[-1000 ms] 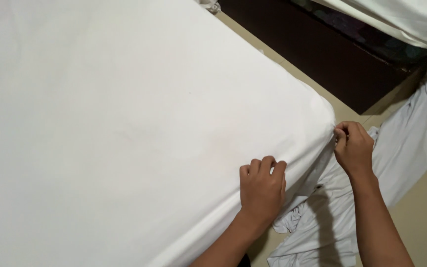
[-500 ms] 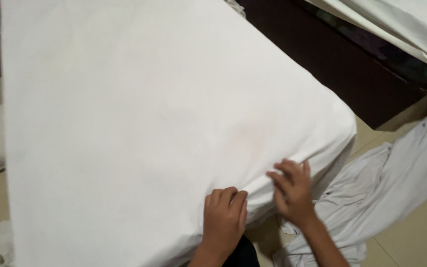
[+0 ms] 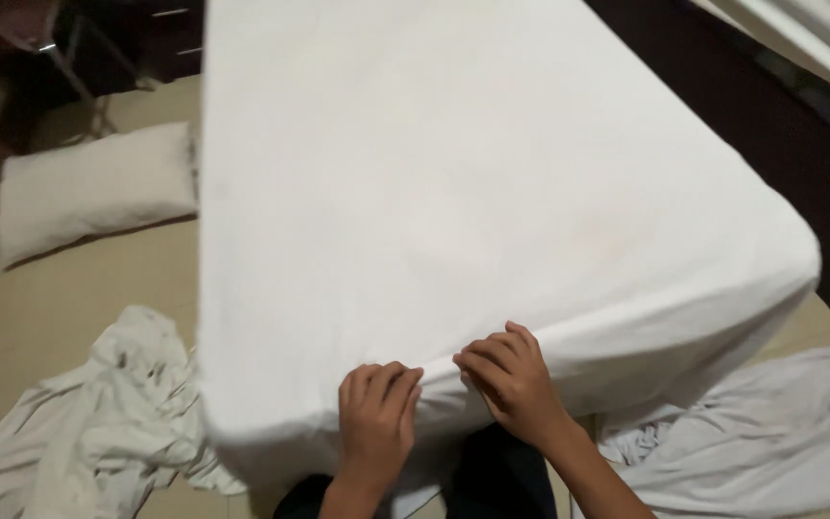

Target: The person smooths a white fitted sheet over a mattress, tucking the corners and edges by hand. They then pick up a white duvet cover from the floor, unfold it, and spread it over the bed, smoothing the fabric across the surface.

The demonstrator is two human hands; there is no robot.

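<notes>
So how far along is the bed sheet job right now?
Done: the white sheet lies smooth over the mattress top and wraps the far-right corner. In hand: left hand and right hand press the sheet at the near edge. Left: crumpled linen and a pillow lie on the floor.

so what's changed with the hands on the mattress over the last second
The right hand left the far corner and came in beside the left hand; both now press the near edge of the white mattress. The crumpled sheet stays on the floor.
</notes>
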